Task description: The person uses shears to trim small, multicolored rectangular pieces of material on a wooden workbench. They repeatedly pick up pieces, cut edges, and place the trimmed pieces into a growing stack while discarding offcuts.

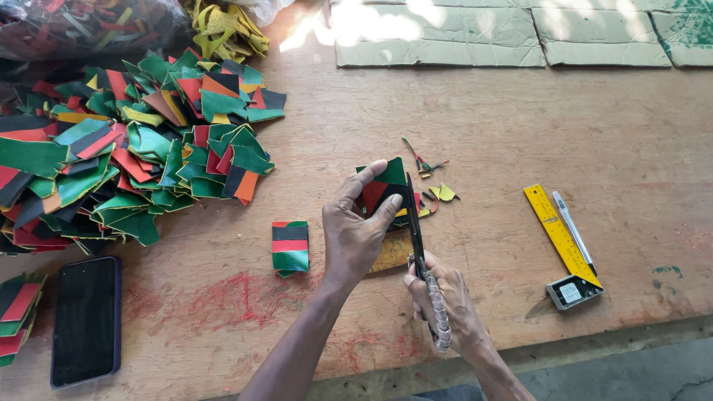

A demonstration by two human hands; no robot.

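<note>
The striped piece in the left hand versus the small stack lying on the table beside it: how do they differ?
The held piece is lifted off the table, gripped by the left hand, with the scissors in the right hand at its edge; the stack lies flat, untouched. The held piece looks irregular; the stack is a neat rectangle. Both show green, red and black stripes.

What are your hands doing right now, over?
Left hand grips striped patch. Right hand shut on scissors, blades at patch edge. Scraps beside the cut; ruler off right, nothing blocking.
</note>
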